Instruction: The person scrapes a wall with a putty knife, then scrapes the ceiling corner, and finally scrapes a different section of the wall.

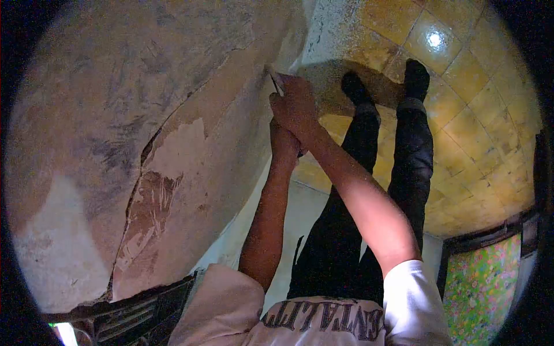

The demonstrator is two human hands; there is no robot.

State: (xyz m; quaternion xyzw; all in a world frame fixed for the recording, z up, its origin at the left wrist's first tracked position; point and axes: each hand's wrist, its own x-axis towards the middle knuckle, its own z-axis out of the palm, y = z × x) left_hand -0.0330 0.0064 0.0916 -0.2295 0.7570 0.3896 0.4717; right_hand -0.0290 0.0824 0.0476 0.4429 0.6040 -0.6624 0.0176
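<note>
A scraper (pixel 277 84) with a thin, flat blade meets the plastered wall (pixel 231 109) at its lower part, near the floor. My right hand (pixel 297 104) is closed around it just behind the blade. Directly below, and touching it, my left hand (pixel 284 141) is also closed, seemingly on the handle; a small dark end shows beside it. Most of the handle is hidden by my fingers. The wall surface is patchy brown and pinkish, with a long crack and peeled layers running along it.
Yellow tiles (pixel 473 132) cover the floor, with a bright light reflection on them. My dark-shod feet (pixel 416 81) stand close to the wall. Behind me are dark slatted furniture (pixel 130 320) on the left and a flowered green cloth (pixel 482 288) in a dark frame on the right.
</note>
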